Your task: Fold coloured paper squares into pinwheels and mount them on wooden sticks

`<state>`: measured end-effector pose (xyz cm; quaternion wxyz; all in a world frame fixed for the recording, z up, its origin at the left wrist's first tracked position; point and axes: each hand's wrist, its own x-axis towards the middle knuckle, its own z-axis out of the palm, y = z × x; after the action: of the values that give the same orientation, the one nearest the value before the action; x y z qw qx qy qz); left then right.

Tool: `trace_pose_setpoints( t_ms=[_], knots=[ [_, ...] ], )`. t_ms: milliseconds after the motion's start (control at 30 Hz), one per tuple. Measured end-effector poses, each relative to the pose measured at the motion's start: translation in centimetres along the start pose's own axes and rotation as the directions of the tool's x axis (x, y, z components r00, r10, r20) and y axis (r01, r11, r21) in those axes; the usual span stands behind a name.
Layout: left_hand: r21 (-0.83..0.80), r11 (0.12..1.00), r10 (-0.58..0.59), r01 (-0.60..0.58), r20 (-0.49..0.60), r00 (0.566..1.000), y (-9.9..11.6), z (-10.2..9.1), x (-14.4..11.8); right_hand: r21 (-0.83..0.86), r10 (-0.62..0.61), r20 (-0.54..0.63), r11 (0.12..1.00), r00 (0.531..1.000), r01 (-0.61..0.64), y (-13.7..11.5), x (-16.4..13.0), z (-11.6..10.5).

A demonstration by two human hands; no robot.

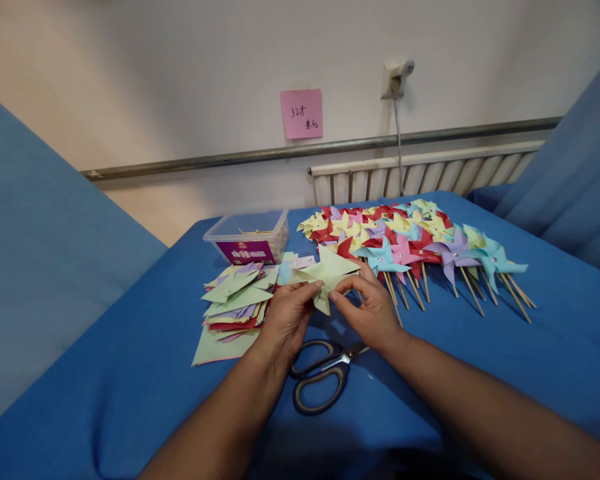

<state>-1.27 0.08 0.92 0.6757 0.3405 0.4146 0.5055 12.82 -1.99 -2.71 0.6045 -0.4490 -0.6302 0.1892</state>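
Note:
Between my two hands is a pale green paper pinwheel (329, 270), its blades folded in toward the middle. My left hand (294, 310) pinches it from the left, thumb near the centre. On the other side, my right hand (367, 303) grips a lower right blade between thumb and fingers. No stick shows on this pinwheel. Just below my hands lie scissors (325, 370) with dark handles, their blade tips partly hidden by my right hand. To the left sits a stack of coloured paper pieces (237, 300).
Many finished pinwheels (405, 247) on wooden sticks cover the back right of the blue table (130, 373). A clear plastic box (250, 233) with thin sticks stands behind the paper stack. Blue curtains (45, 233) hang at both sides; a radiator (425, 175) is behind.

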Motion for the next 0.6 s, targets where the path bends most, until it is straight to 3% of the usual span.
trace_pose_setpoints(
  t_ms=[600],
  knots=[
    [0.028,1.0,0.005,-0.005,0.006,1.0,-0.61,0.08,0.04,-0.002,0.086,-0.085,0.996,0.993,-0.087,0.06,0.33,0.03]
  ],
)
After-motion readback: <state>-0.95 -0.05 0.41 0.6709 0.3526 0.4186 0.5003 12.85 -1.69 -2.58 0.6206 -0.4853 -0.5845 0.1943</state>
